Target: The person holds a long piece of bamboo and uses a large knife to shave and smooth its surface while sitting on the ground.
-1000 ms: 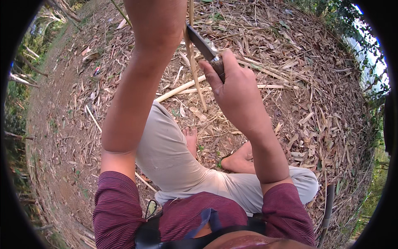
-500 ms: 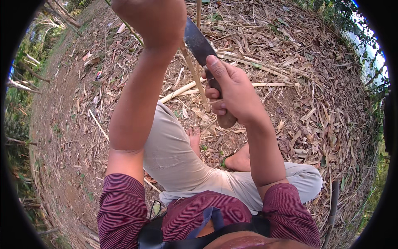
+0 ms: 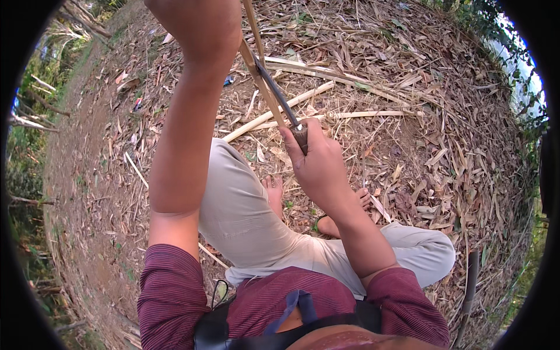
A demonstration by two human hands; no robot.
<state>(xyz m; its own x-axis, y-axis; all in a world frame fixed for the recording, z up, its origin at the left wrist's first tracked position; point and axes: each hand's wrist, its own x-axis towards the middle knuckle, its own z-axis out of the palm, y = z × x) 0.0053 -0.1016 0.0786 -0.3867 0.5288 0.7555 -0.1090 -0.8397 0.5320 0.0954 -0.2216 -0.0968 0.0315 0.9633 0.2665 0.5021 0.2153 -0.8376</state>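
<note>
Right hand (image 3: 318,166): I see fingers clamped on the dark-bladed knife (image 3: 279,99).
Left hand (image 3: 201,26): fingers wrapped on the thin pale bamboo strip (image 3: 256,52).
Around: cut bamboo poles (image 3: 280,111) farther off, dry leaf litter (image 3: 420,146) right.

Right hand (image 3: 318,166): grips a knife (image 3: 279,99), blade against a bamboo strip (image 3: 259,70).
Left hand (image 3: 201,26): holds the strip up.
Ground (image 3: 408,146): dry leaf litter.

Dry leaves (image 3: 443,146) — cut bamboo poles (image 3: 280,114)
</note>
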